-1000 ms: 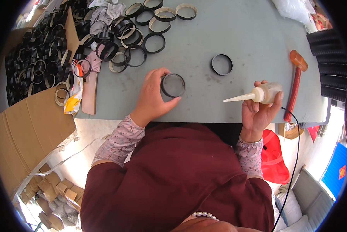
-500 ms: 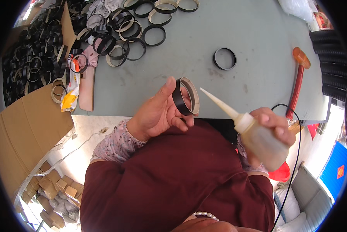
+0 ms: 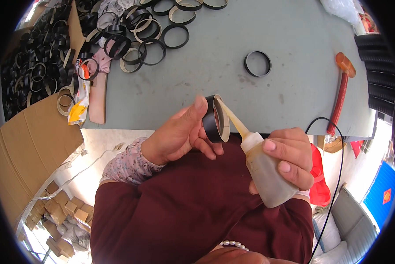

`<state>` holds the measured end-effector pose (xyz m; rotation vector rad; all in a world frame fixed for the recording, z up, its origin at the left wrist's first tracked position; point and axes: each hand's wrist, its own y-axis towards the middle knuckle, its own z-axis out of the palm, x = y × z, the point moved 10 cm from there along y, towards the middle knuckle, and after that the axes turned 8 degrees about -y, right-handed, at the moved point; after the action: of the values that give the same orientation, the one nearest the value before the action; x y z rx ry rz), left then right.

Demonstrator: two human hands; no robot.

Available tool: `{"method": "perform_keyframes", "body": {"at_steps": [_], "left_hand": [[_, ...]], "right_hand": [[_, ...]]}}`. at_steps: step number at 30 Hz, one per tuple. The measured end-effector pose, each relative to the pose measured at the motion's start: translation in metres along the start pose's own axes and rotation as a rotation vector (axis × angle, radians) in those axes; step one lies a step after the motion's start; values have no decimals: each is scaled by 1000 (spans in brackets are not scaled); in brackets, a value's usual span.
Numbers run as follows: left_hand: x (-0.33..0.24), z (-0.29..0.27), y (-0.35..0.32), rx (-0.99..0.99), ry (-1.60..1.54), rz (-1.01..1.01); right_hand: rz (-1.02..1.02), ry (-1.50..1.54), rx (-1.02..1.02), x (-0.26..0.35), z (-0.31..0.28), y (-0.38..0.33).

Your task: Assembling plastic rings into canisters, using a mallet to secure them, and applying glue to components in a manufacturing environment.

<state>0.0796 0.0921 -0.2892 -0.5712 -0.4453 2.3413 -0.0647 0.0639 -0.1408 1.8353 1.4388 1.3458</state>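
Presently, the black ring point(image 3: 212, 119) is at the centre of the frame, tipped up on edge with its pale inner face turned toward the right, and appears held clear of the table point(image 3: 215, 57). The left hand point(image 3: 173, 143) pinches it from the left, thumb against the dark outer wall; the contact on the far side is partly hidden, and the lower fingers are loosely curled beneath. The right hand point(image 3: 294, 158), right of centre, is wrapped round the squeeze bottle point(image 3: 272, 178), fingers folded over its body. Whether pressure is applied cannot be told. The nozzle point(image 3: 235, 118) slants up and left, its tip at the upper inner edge of the ring; actual contact cannot be confirmed.

In this inspector's judgement, sound practice requires the following. The ring should be gripped firmly enough not to turn, yet lightly enough not to be pressed out of round. The tip should bear on the pale inner face only, clear of the dark outer wall and of the fingertips. Squeezing should be gentle and even, since a hard press could release too much. The loose ring point(image 3: 246, 66), upper right of centre, lies safely apart.
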Motion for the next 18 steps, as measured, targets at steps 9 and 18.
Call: {"method": "perform_keyframes", "body": {"at_steps": [9, 18], "left_hand": [[-30, 10, -2, -44, 375, 321], [-55, 44, -16, -7, 999, 698]], "right_hand": [[79, 63, -17, -9, -10, -4], [491, 226, -51, -33, -23, -27]]}}
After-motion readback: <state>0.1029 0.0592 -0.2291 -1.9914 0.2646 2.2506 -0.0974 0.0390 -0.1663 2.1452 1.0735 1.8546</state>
